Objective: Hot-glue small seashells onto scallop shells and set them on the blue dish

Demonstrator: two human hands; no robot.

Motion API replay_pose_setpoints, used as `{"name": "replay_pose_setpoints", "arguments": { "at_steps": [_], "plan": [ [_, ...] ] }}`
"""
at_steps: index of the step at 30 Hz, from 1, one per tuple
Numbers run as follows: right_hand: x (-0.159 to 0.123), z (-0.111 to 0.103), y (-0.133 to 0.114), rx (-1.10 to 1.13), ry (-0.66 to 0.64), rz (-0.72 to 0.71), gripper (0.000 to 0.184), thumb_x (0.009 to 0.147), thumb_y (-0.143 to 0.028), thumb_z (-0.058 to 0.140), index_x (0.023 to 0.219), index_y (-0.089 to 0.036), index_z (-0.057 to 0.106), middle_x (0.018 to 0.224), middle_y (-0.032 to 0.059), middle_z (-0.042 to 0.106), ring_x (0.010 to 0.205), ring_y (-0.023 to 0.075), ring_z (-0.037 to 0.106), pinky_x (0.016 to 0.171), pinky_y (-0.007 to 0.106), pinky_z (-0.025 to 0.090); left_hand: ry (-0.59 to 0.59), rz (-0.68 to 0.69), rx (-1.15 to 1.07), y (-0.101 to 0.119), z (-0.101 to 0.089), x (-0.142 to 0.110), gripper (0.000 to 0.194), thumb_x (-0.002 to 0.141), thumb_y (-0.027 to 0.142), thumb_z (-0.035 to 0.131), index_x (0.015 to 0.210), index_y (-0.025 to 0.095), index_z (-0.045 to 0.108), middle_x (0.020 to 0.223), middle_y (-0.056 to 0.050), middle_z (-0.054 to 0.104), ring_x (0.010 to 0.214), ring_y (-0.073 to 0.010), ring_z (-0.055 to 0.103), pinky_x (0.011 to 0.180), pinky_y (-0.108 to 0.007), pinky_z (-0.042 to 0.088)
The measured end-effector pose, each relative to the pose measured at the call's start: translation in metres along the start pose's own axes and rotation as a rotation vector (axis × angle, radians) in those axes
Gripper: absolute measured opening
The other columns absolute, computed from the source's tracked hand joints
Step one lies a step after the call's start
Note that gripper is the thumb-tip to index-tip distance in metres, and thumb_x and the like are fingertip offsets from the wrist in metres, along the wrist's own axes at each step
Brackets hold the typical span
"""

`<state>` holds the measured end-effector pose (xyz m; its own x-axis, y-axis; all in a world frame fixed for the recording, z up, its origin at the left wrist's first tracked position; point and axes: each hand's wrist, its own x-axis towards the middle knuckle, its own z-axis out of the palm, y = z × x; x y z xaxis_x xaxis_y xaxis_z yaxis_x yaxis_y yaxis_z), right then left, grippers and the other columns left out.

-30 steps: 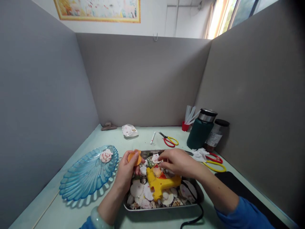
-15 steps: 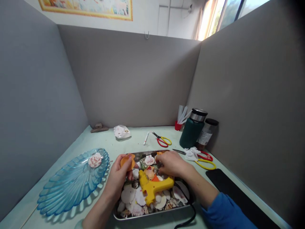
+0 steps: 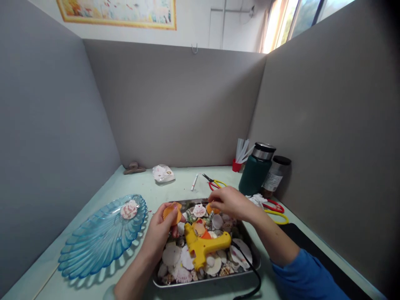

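An orange scallop shell is pinched in my left hand, held over the left side of a metal tray full of seashells. My right hand hovers at the tray's far right part, fingers bent downward and apart, closest to another orange shell; its thumb is mostly hidden. A yellow hot glue gun lies on top of the shells, its black cord running over the tray's front edge. White, pinkish and striped shells surround it.
Left stands a blue shell-shaped glass dish with a patterned shell in it. Behind are a plastic packet, a marker and scissors. A green flask, a jar and more scissors stand or lie right.
My right hand has lifted from among the shells and moved toward the tray's far edge, uncovering shells beneath. My left hand keeps the orange scallop shell. The view has shifted slightly.
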<state>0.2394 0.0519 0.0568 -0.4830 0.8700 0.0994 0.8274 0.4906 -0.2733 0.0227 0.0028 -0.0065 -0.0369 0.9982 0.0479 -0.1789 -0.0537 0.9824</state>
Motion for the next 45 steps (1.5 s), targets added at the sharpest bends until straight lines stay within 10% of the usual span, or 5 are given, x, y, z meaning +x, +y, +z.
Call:
{"name": "replay_pose_setpoints", "arguments": {
  "at_steps": [6, 16, 45],
  "plan": [
    [0.002, 0.004, -0.029, 0.721, -0.047, -0.034, 0.011, 0.078, -0.028, 0.060, 0.077, -0.017, 0.063, 0.061, -0.0015, 0.060, 0.046, 0.0088, 0.053, 0.043, 0.017, 0.039, -0.020, 0.014, 0.003, 0.001, 0.001, -0.001, 0.030, 0.081, 0.042, 0.058, 0.095, 0.016, 0.052, 0.067, 0.001, 0.066, 0.036, -0.0034, 0.041, 0.040, -0.017, 0.036],
    [0.006, 0.032, -0.038, 1.033, -0.152, 0.030, 0.013, 0.085, -0.023, 0.048, 0.089, -0.018, 0.059, 0.068, -0.0017, 0.062, 0.045, 0.0073, 0.053, 0.040, 0.016, 0.037, -0.105, 0.006, 0.068, 0.004, 0.000, -0.004, 0.026, 0.084, 0.040, 0.055, 0.096, 0.017, 0.053, 0.075, -0.001, 0.067, 0.039, -0.0046, 0.046, 0.041, -0.018, 0.034],
    [0.005, 0.037, -0.045, 1.010, -0.060, 0.031, 0.009, 0.074, -0.015, 0.057, 0.078, -0.020, 0.051, 0.054, -0.0069, 0.053, 0.042, 0.0086, 0.052, 0.038, 0.016, 0.038, -0.225, -0.032, 0.025, 0.005, 0.003, -0.008, 0.023, 0.086, 0.041, 0.052, 0.095, 0.020, 0.050, 0.053, 0.002, 0.059, 0.046, -0.0128, 0.054, 0.047, -0.022, 0.043]
  ]
}}
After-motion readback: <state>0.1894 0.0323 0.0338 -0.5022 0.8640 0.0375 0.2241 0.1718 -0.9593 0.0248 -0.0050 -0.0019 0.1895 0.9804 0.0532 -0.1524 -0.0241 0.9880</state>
